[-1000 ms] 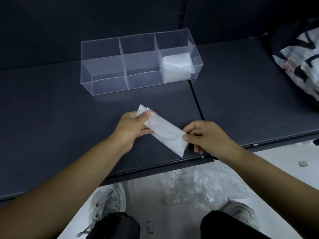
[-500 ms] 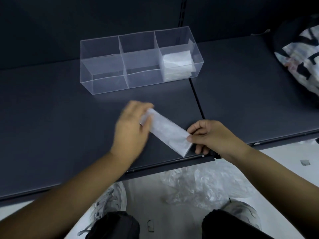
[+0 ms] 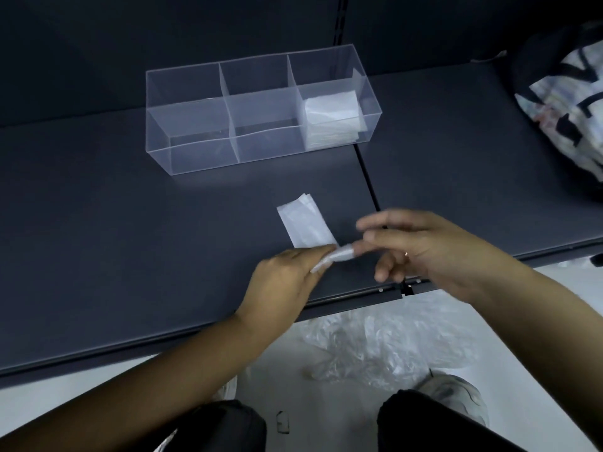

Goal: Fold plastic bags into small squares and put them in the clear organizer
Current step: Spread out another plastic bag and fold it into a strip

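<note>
A plastic bag folded into a narrow white strip lies on the dark shelf, its far end flat and pointing toward the clear organizer. My left hand pinches the strip's near end, which is lifted and curled over. My right hand hovers just right of it, blurred, with fingers stretched out and one fingertip at the curled end. The organizer has several compartments; its front right one holds a stack of folded bags.
Crumpled clear plastic bags lie on the floor below the shelf edge, by my shoes. A black and white patterned bag sits at the far right of the shelf. A seam splits the shelf panels.
My left hand slid from the strip's far end to its near end and took hold there. My right hand let go of its pinch and opened. The far end now rests flat.
</note>
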The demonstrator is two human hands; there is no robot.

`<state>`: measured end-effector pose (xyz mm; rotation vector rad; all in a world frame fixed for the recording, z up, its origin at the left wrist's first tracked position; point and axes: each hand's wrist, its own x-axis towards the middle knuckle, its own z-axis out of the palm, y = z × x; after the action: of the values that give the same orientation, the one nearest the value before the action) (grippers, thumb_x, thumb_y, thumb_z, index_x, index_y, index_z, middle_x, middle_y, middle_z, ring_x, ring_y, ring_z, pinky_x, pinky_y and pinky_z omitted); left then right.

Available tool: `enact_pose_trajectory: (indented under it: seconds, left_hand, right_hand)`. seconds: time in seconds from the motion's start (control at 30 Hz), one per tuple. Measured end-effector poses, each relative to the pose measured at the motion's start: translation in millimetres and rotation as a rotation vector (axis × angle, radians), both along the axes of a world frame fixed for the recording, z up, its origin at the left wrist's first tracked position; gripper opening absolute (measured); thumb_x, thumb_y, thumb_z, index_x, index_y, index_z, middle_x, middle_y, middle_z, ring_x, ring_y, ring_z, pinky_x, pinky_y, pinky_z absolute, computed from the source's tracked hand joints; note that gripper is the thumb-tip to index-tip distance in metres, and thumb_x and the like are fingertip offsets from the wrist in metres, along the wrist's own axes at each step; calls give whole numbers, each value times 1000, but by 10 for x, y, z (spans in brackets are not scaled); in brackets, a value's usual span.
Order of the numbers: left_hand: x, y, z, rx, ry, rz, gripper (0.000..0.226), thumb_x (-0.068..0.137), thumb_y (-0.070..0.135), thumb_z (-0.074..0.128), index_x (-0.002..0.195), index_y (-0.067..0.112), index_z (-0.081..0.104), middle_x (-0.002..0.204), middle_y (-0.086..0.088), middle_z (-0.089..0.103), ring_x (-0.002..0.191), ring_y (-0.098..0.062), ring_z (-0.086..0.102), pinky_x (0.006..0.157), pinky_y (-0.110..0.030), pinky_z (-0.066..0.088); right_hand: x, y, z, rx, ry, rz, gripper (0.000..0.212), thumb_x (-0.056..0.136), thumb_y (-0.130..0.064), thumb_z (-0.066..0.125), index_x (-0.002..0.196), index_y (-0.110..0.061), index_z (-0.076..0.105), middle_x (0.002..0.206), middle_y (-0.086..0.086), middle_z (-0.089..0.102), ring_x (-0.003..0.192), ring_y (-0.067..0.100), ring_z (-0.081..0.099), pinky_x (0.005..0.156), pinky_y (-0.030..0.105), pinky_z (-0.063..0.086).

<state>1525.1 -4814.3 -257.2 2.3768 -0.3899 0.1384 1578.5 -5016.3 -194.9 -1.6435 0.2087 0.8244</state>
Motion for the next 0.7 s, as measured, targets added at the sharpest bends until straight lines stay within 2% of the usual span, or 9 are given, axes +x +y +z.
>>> enact_pose_trajectory:
  seconds: [0.1, 0.17, 0.27, 0.33, 0.4, 0.5, 0.57, 0.63, 0.7]
  left_hand:
    - [112, 92, 8, -103, 170, 52, 31, 96, 38, 44, 104, 24, 71, 64, -2, 61, 58, -19, 58, 59, -35, 49]
    - [182, 117, -23, -214, 235, 84, 32, 97, 43, 42, 87, 25, 67, 62, -5, 55, 57, -19, 51, 58, -36, 46]
    - [260, 120, -65, -400, 378, 139, 45, 96, 44, 43, 91, 7, 67, 82, -21, 65, 78, -35, 63, 70, -45, 54]
    - [302, 116, -70, -570, 511, 214, 36, 98, 35, 45, 94, 9, 69, 94, -23, 69, 86, -32, 69, 75, -45, 58]
    - [349, 108, -61, -715, 624, 304, 25, 100, 28, 46, 95, 18, 69, 97, -18, 71, 85, -22, 72, 67, -33, 60]
    - [418, 134, -6, -865, 727, 414, 24, 101, 27, 45, 97, 14, 65, 84, -10, 73, 71, -17, 72, 55, -24, 55]
    - [447, 184, 18, -786, 639, 504, 23, 101, 25, 47, 106, 9, 62, 75, -8, 70, 62, -18, 71, 52, -24, 55]
    - [437, 259, 12, -519, 364, 548, 21, 98, 22, 52, 115, 10, 56, 76, -1, 66, 61, -14, 67, 58, -23, 54]
    - [390, 288, 21, -217, 64, 448, 22, 95, 19, 58, 116, 13, 57, 86, 4, 59, 72, -12, 61, 69, -22, 49]
  right_hand:
    - [103, -14, -50, -99, -352, 201, 54, 83, -9, 72, 129, -30, 52, 122, -15, 63, 60, 9, 56, 64, 17, 50]
    - [145, 61, -181, -52, -380, 353, 57, 82, -2, 72, 129, -28, 54, 123, -17, 62, 60, 8, 49, 65, 17, 48]
    - [190, 189, -395, -101, -372, 389, 38, 82, -4, 73, 113, -24, 64, 108, -13, 70, 56, 6, 50, 58, 17, 47]
    - [244, 240, -476, -142, -355, 321, 20, 83, -9, 73, 97, -22, 68, 94, -9, 73, 54, 7, 54, 54, 20, 48]
    - [296, 284, -515, -192, -368, 274, 8, 82, -15, 75, 83, -21, 69, 80, -6, 73, 50, 6, 56, 49, 19, 47]
    - [344, 379, -538, -252, -373, 225, 11, 82, -18, 74, 74, -20, 68, 64, -6, 69, 45, 5, 56, 42, 17, 42]
    - [382, 421, -534, -258, -315, 176, 10, 83, -16, 74, 75, -17, 68, 60, -3, 68, 44, 5, 58, 39, 17, 40]
    - [424, 442, -521, -263, -247, 137, 8, 82, -12, 74, 77, -14, 68, 59, -1, 67, 44, 6, 60, 38, 16, 39]
    - [454, 463, -509, -279, -207, 127, 8, 81, -11, 74, 77, -13, 68, 55, -2, 67, 44, 7, 61, 37, 16, 38]
